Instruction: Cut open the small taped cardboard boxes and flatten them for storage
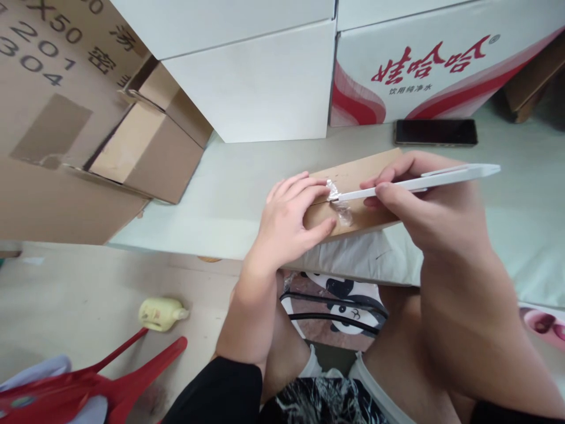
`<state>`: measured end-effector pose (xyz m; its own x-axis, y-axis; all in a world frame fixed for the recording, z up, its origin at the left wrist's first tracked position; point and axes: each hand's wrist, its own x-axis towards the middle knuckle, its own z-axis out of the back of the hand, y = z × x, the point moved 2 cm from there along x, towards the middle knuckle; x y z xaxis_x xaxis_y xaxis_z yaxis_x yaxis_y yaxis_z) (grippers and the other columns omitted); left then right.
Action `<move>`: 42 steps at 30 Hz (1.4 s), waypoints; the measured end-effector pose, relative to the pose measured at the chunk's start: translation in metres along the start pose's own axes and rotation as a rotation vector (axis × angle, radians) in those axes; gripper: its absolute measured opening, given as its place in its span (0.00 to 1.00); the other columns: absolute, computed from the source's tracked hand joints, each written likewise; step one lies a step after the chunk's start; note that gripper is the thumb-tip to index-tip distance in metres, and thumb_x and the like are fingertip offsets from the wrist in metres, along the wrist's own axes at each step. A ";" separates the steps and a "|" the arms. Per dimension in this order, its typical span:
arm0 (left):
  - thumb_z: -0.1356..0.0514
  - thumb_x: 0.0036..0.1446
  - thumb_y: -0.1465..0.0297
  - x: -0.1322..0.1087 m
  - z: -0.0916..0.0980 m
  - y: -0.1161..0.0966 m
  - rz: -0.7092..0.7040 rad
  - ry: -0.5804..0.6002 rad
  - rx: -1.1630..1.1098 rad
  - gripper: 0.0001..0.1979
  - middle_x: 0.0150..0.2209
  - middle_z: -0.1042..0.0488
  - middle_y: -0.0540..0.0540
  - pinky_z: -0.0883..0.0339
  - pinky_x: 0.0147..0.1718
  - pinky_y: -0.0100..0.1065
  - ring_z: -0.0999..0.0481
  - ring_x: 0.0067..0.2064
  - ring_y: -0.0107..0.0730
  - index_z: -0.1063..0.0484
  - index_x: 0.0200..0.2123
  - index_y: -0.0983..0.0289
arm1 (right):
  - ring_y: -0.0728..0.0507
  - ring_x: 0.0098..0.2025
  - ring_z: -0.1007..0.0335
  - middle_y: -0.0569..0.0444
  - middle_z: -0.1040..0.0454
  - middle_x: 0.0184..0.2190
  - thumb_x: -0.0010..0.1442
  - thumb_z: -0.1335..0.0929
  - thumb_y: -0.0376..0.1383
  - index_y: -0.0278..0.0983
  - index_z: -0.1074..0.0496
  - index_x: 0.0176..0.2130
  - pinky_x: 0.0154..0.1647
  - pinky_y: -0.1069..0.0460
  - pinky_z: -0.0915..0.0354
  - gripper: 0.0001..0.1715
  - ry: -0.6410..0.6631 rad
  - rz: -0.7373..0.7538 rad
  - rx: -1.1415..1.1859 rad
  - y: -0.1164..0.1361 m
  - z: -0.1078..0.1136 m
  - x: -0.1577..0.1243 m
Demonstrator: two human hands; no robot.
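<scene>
A small flat cardboard box [371,219] lies at the front edge of the cloth-covered surface. Crumpled clear tape [343,212] crosses the seam on its top. My left hand [289,221] grips the left end of the box, its thumb and fingers on either side of the seam; the palm hides that end. In my right hand [419,200] is a slim white pen [397,187], slanted low over the box. Its dark tip meets the tape and seam, close to my left index finger. My right hand is closed around the pen and covers the box's right end.
Behind stand white cartons [265,82] and a red-and-white carton [424,76], with a phone [435,132] lying before it. Large brown cartons [145,147] stand at left. On the floor are a yellow bottle [161,313] and a red plastic stool [132,383].
</scene>
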<state>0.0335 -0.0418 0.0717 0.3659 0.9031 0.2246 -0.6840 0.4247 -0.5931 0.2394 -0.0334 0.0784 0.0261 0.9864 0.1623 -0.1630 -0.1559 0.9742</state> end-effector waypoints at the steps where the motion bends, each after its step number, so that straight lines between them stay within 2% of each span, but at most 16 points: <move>1: 0.33 0.58 0.61 0.000 0.000 0.000 0.002 0.000 0.002 0.18 0.60 0.23 0.55 0.46 0.70 0.52 0.32 0.67 0.53 0.23 0.51 0.57 | 0.45 0.28 0.26 0.56 0.20 0.30 0.55 0.26 0.34 0.42 0.25 0.29 0.28 0.50 0.30 0.05 0.005 0.000 -0.002 -0.001 0.000 0.000; 9: 0.34 0.59 0.61 0.001 0.001 0.000 -0.001 0.001 0.037 0.18 0.60 0.23 0.56 0.45 0.69 0.52 0.32 0.68 0.52 0.24 0.51 0.59 | 0.46 0.28 0.26 0.57 0.21 0.27 0.54 0.27 0.33 0.41 0.27 0.28 0.28 0.51 0.32 0.06 -0.001 0.049 -0.012 0.001 0.000 0.000; 15: 0.36 0.60 0.62 0.001 0.002 -0.004 0.014 0.016 0.084 0.17 0.60 0.23 0.55 0.44 0.69 0.49 0.32 0.67 0.48 0.25 0.52 0.59 | 0.46 0.28 0.26 0.56 0.20 0.28 0.56 0.27 0.33 0.41 0.26 0.28 0.27 0.51 0.34 0.06 -0.035 0.078 0.063 -0.003 0.000 0.000; 26: 0.36 0.60 0.61 0.000 0.001 -0.002 0.009 0.013 0.095 0.18 0.61 0.23 0.56 0.43 0.69 0.51 0.32 0.68 0.49 0.24 0.52 0.60 | 0.47 0.23 0.31 0.57 0.22 0.23 0.51 0.27 0.32 0.41 0.27 0.25 0.23 0.51 0.39 0.06 -0.001 0.198 -0.143 0.005 -0.004 0.000; 31: 0.35 0.60 0.60 0.000 0.001 -0.001 0.008 0.013 0.088 0.19 0.61 0.23 0.56 0.43 0.69 0.51 0.33 0.69 0.50 0.24 0.52 0.60 | 0.47 0.23 0.31 0.57 0.22 0.23 0.49 0.29 0.29 0.41 0.28 0.23 0.22 0.51 0.40 0.08 -0.115 0.152 -0.102 0.004 -0.003 0.001; 37: 0.34 0.59 0.61 0.000 0.001 0.000 -0.008 -0.002 0.072 0.19 0.60 0.23 0.57 0.42 0.69 0.52 0.32 0.68 0.50 0.24 0.52 0.61 | 0.47 0.24 0.28 0.56 0.21 0.25 0.47 0.30 0.27 0.41 0.28 0.23 0.21 0.51 0.38 0.09 -0.193 0.129 0.005 -0.002 0.000 0.002; 40: 0.34 0.59 0.62 -0.002 0.001 0.002 -0.016 -0.020 0.051 0.18 0.60 0.23 0.57 0.43 0.70 0.53 0.31 0.67 0.49 0.25 0.51 0.60 | 0.49 0.18 0.36 0.58 0.29 0.19 0.46 0.34 0.28 0.40 0.35 0.20 0.16 0.53 0.47 0.08 -0.392 0.338 0.214 -0.008 0.016 0.010; 42: 0.34 0.59 0.64 -0.004 0.000 0.002 -0.042 -0.060 0.004 0.17 0.59 0.23 0.57 0.41 0.68 0.52 0.29 0.66 0.47 0.25 0.50 0.60 | 0.51 0.17 0.43 0.59 0.37 0.18 0.47 0.38 0.31 0.42 0.43 0.21 0.16 0.54 0.53 0.08 -0.608 0.463 0.336 -0.019 0.033 0.017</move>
<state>0.0307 -0.0443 0.0699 0.3560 0.8867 0.2951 -0.6715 0.4623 -0.5792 0.2757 -0.0158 0.0680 0.5720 0.6337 0.5207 0.0120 -0.6413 0.7672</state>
